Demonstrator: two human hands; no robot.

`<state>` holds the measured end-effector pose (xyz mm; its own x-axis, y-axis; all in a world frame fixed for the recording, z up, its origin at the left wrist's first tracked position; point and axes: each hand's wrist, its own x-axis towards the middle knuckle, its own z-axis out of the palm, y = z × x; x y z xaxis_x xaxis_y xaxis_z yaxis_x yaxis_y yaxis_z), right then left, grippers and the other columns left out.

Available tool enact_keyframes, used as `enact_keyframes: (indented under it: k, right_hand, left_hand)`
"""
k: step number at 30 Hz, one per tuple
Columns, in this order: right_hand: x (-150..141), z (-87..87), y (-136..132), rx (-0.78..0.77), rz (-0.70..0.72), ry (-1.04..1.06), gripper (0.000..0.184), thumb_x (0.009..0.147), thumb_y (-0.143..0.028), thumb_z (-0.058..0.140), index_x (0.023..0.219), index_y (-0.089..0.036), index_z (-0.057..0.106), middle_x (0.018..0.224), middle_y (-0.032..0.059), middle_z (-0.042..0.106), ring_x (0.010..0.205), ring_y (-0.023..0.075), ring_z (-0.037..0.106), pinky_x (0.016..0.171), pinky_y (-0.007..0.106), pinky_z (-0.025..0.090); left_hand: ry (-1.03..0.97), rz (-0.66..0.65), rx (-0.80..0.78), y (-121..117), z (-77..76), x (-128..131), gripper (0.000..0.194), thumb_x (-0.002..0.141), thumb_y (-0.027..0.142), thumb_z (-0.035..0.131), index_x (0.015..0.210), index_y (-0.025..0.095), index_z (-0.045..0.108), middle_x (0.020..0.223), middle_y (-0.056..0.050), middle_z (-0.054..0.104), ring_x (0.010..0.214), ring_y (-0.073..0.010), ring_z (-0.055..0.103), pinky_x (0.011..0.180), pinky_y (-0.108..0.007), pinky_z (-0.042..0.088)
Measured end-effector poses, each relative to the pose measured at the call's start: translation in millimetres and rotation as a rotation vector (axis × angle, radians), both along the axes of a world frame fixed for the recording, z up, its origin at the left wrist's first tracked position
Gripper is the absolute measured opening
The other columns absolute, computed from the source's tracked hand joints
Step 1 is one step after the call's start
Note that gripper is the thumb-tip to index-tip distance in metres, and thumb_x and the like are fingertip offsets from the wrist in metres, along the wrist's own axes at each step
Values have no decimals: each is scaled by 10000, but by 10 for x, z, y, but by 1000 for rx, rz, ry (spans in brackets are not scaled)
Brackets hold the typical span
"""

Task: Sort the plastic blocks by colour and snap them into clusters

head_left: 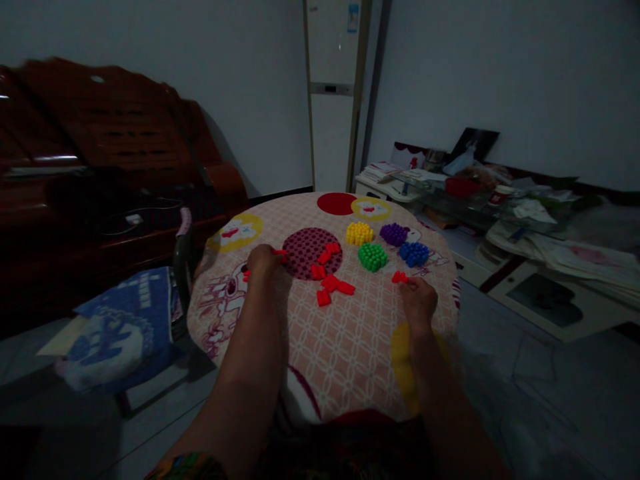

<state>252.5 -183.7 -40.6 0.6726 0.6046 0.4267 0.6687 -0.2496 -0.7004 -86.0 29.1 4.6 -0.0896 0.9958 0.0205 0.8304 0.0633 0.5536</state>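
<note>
At the left of the round table, my left hand (264,263) is closed, with a small red plastic piece (281,253) showing at its fingertips. More red shows at the outer side of that hand, partly hidden. My right hand (420,300) pinches at small red pieces (399,277) on the right side; how many it grips I cannot tell. Between the hands several red pieces (331,283) lie loose on the patterned tablecloth (325,353). Behind them stand tight clusters of similar small pieces: yellow (359,233), green (372,257), purple (393,234) and blue (414,254).
A folding chair with a blue printed cloth (125,327) stands left of the table. Beyond it is a wooden sofa (135,133). A tall white cabinet unit (333,133) fills the corner. At the right, a low cabinet (545,300) carries papers, bags and a cup (500,195).
</note>
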Motion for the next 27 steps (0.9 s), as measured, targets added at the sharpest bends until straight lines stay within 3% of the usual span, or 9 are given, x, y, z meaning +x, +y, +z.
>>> enact_keyframes:
  k: [4, 7, 11, 14, 17, 21, 27]
  right_hand:
    - [33, -36, 14, 18, 2, 32, 267, 795, -389, 604, 862, -174, 748, 818, 114, 768, 701, 220, 666, 647, 300, 421]
    - [54, -81, 25, 60, 23, 105, 293, 786, -421, 622, 879, -174, 749, 800, 100, 765, 691, 222, 667, 635, 296, 435]
    - [66, -114, 39, 90, 56, 151, 302, 777, -441, 644, 871, -174, 749, 787, 84, 762, 701, 219, 671, 635, 291, 450]
    - [63, -109, 46, 95, 59, 144, 300, 784, -440, 638, 858, -172, 752, 786, 79, 762, 692, 215, 667, 632, 289, 451]
    - [57, -94, 46, 75, 65, 118, 302, 796, -443, 627, 852, -177, 758, 780, 75, 762, 677, 209, 661, 626, 287, 446]
    - [49, -71, 33, 43, 85, 74, 300, 820, -428, 598, 865, -188, 771, 813, 82, 771, 729, 209, 679, 667, 288, 456]
    - [12, -30, 27, -4, 82, 53, 324, 824, -415, 555, 901, -200, 785, 832, 81, 775, 765, 230, 687, 695, 304, 464]
  left_hand:
    - [-56, 20, 145, -79, 119, 146, 138, 779, 242, 719, 864, 141, 678, 897, -143, 701, 948, -292, 632, 787, -399, 437]
    - [-204, -85, 275, -180, 272, 415, 204, 798, 187, 683, 993, 128, 680, 925, -101, 710, 874, -224, 633, 782, -349, 453]
    - [-286, -387, 289, -448, 356, 1029, 279, 757, 200, 716, 1029, 150, 677, 921, -45, 718, 800, -166, 630, 724, -274, 466]
    - [-277, -767, 260, -764, 282, 1552, 208, 758, 147, 661, 965, 159, 682, 895, -38, 717, 775, -160, 635, 704, -257, 463]
    - [-181, -956, 259, -1047, 147, 1944, 150, 749, 128, 636, 886, 155, 690, 843, -48, 709, 766, -174, 624, 687, -266, 438]
    - [-188, -965, 283, -1202, -36, 2155, 112, 773, 190, 624, 860, 148, 681, 835, -67, 698, 743, -180, 601, 638, -274, 404]
    - [-303, -881, 271, -1152, -253, 2163, 258, 762, 133, 605, 1012, 137, 669, 846, -63, 694, 710, -156, 582, 644, -260, 423]
